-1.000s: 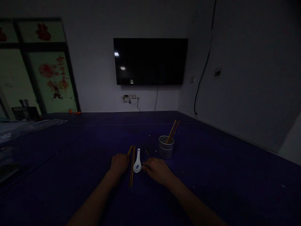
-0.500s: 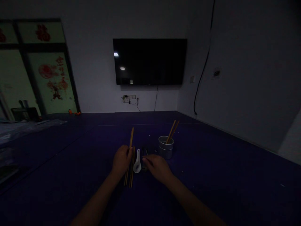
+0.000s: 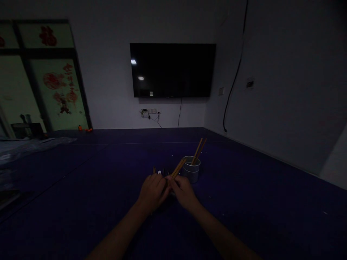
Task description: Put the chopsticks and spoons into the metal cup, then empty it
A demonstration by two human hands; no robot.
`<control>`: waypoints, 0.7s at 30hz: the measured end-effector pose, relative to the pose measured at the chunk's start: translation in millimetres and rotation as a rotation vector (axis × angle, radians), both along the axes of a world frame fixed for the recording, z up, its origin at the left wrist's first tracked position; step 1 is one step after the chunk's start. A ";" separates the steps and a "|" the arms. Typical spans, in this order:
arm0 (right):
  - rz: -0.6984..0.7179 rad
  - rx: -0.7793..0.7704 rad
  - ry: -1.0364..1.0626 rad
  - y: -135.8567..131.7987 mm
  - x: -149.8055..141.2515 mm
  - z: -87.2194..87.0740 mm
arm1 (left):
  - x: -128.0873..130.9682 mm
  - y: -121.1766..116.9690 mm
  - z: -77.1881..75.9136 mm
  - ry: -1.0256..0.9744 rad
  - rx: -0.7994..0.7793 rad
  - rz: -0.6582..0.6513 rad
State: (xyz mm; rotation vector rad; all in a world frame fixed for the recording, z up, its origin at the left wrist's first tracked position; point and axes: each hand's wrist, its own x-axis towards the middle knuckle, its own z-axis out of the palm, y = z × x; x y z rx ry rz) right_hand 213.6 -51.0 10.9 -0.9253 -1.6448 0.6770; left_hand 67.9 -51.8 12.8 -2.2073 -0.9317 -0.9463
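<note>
A pair of wooden chopsticks [image 3: 178,168] slants up to the right between my hands, its upper ends near the rim of a metal cup [image 3: 191,176]. My left hand [image 3: 152,190] is closed around the lower part of the chopsticks. From the right, my right hand [image 3: 184,192] pinches them with thumb and fingers. Two more chopsticks [image 3: 197,151] lean inside the cup. Behind my left hand, the tips of other chopsticks [image 3: 154,169] and the handle end of a white spoon [image 3: 159,172] show; the rest of them is hidden.
Dark blue matting [image 3: 121,159] covers the surface. Clear plastic sheeting [image 3: 40,144] lies at the left. A television [image 3: 173,70] hangs on the far wall above sockets and cables. Small orange objects [image 3: 88,130] sit by the door frame, and a black cable [image 3: 232,90] runs down the right wall.
My left hand has swung the chopsticks rightward from beside the spoon, tilting them toward the cup. My right hand has moved slightly and now grips them too. The spoon is mostly covered.
</note>
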 end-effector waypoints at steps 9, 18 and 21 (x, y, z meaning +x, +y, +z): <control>-0.208 -0.077 0.514 3.4 14.2 17.6 | -1.0 1.3 -5.4 0.048 -0.176 0.035; -0.097 -0.046 0.445 2.1 8.1 17.2 | -1.1 7.3 -11.8 0.006 -0.208 0.014; -0.086 -0.039 0.392 1.5 4.8 14.2 | -1.8 7.7 -11.0 0.006 -0.254 0.003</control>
